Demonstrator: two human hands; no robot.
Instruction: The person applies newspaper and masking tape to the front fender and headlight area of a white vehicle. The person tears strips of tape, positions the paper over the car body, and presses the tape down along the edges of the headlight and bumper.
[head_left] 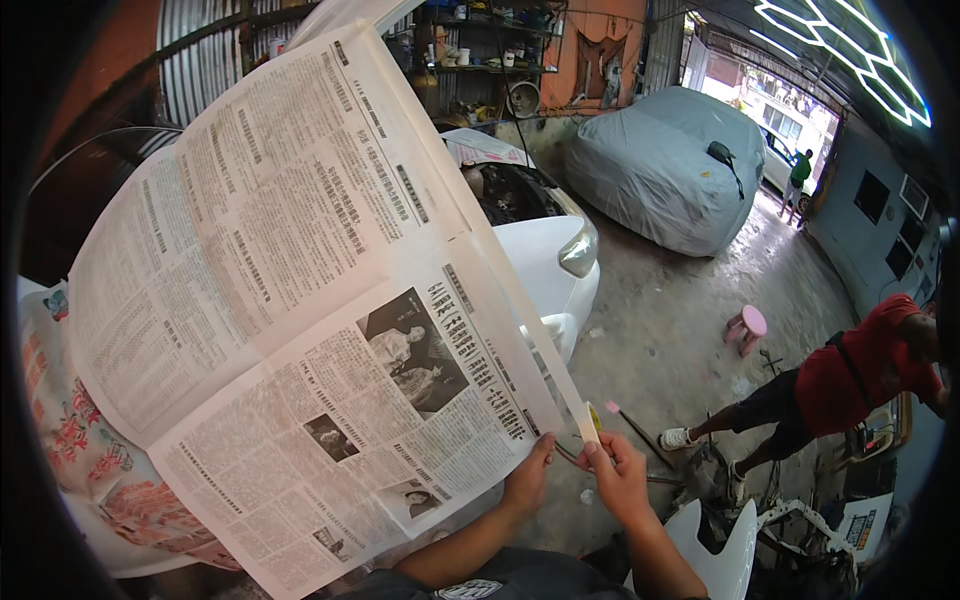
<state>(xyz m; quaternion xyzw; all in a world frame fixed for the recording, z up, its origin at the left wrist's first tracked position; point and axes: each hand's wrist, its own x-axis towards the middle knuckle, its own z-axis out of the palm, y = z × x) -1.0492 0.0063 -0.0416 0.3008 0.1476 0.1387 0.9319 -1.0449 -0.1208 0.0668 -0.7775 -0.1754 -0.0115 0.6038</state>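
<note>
A large open newspaper sheet (290, 270) is held up in front of me, filling the left and middle of the head view. My left hand (530, 478) pinches its lower right corner. A pale strip of masking tape (505, 285) runs down along the sheet's right edge toward my right hand. Just right of that corner, my right hand (617, 477) is closed on the tape's lower end. A tape roll (592, 422), partly hidden, shows at those fingers. Both hands are close together, low in the middle.
Behind the sheet stands a white car (545, 250) with its engine bay exposed. A grey covered car (670, 170) is farther back. A person in red (850, 370) stands at the right, near a pink stool (746, 328). White body panels (715, 550) lie at lower right.
</note>
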